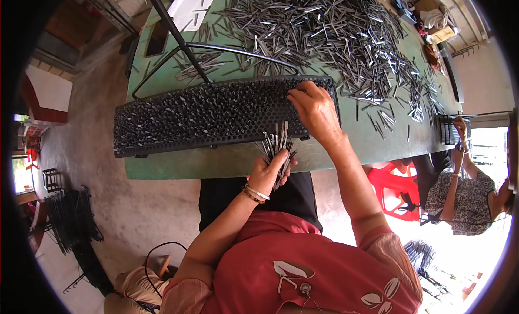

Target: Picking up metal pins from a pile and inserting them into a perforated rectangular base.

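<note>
Nearest us, our left hand point(268, 171) has its grip pressed around a bundle of thin metal pins point(277, 145), which fan up and away from the palm, long axes pointing toward the far side of the counter point(227, 161). Just beyond their tips lies the black perforated tray point(205, 115), long axis running left to right and already packed with upright pins. Our right hand point(315, 109) rests on the tray's right end, fingers bent down onto the holes; whether they pinch a pin we cannot tell. That hand is nearer the tray. Farther off, loose pins point(335, 38) are heaped across the green counter.
</note>
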The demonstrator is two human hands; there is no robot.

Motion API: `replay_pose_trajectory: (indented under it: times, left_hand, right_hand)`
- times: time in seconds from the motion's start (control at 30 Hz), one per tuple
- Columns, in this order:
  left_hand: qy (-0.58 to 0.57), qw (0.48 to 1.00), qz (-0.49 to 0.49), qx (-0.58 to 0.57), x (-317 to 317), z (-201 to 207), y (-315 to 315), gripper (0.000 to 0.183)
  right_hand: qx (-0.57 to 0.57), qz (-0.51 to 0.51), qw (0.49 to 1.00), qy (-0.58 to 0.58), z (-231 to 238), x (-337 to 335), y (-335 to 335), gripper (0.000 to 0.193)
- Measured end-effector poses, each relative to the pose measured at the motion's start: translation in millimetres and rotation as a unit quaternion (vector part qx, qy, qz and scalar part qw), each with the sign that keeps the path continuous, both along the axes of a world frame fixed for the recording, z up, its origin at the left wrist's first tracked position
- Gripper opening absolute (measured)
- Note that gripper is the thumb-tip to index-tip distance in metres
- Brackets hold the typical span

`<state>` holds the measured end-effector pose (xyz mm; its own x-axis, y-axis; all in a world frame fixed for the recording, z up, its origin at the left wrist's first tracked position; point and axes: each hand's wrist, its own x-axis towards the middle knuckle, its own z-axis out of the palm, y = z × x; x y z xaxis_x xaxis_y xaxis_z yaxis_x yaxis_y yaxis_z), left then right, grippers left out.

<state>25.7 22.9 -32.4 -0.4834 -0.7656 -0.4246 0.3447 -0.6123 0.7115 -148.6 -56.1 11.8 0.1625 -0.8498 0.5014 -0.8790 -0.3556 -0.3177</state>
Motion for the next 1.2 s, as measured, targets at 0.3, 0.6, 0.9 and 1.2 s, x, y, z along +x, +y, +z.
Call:
replay_pose_trajectory:
  times: [0.3, 0.6, 0.9, 1.2]
  left_hand:
    - [-0.029, 0.998, -0.013, -0.059, 2, 1, -3, 0.026]
    - [-0.024, 0.995, -0.011, -0.096, 0, 4, -5, 0.025]
    - [-0.036, 0.998, 0.005, -0.05, 3, -4, -4, 0.028]
    - [-0.027, 0.999, 0.015, 0.019, 1, -4, -1, 0.025]
  right_hand:
    - [0.258, 0.044, 0.922, -0.284, 26, 5, 30, 0.021]
    - [0.402, 0.016, 0.772, -0.491, 15, 3, 36, 0.021]
    - [0.335, -0.018, 0.818, -0.467, 12, 0, 22, 0.021]
    - [0.087, -0.038, 0.927, -0.362, -2, 27, -3, 0.02]
